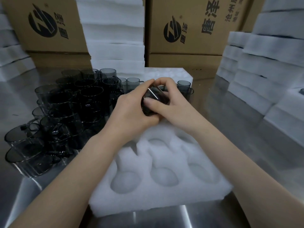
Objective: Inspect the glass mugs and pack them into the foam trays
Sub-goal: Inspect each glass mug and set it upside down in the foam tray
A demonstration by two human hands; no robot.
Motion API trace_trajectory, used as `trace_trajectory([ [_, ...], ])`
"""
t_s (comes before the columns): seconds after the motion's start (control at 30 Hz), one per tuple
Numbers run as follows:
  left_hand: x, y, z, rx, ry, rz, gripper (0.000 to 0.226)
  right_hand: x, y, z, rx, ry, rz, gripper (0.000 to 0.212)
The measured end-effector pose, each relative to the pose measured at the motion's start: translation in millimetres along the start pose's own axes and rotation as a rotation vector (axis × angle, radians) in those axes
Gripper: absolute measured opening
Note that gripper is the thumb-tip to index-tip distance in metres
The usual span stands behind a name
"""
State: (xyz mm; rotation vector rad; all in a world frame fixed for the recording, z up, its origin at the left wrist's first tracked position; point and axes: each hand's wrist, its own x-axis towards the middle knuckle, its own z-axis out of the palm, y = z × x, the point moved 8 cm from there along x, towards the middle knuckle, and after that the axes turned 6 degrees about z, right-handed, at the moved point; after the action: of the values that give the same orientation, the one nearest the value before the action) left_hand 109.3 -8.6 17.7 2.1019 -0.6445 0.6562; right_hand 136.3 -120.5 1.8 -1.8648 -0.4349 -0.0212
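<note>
Your left hand (131, 109) and right hand (172, 104) both curl their fingers (166, 83) round one dark mug (158, 97), held over the far end of the foam tray (164, 199). Your hands hide most of it.

- The worktop (222, 112) is bare brushed metal, shiny, with blurred reflections.
- Nearest lies a white foam tray (164, 199), flat, its round hollows open and unfilled.
- Left of it, a crowded cluster of smoky glass mugs (69, 112) stands on the metal, some upright, some tipped on their sides.
- Farther back sits a second foam tray (167, 74), with mugs standing along its near edge.
- Stacks of foam trays (266, 66) rise along the right side, and a lower stack (11, 63) sits at the far left.
</note>
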Motion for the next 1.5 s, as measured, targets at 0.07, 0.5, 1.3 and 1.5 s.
trace_trajectory([
  [0.07,0,0,-2,-0.031,0.036,-0.007,0.074,0,-2,-1,-0.055,0.04,-0.015,0.039],
  [0.5,-2,11,-4,-0.119,0.011,0.118,0.083,4,13,7,0.625,-0.212,0.296,0.045],
  [1.3,-2,23,2,-0.157,-0.055,0.264,0.076,2,8,19,0.774,-0.427,0.271,0.05],
  [1.5,2,2,1,-0.064,-0.047,0.103,0.089,6,13,-6,0.683,-0.107,0.175,0.053],
])
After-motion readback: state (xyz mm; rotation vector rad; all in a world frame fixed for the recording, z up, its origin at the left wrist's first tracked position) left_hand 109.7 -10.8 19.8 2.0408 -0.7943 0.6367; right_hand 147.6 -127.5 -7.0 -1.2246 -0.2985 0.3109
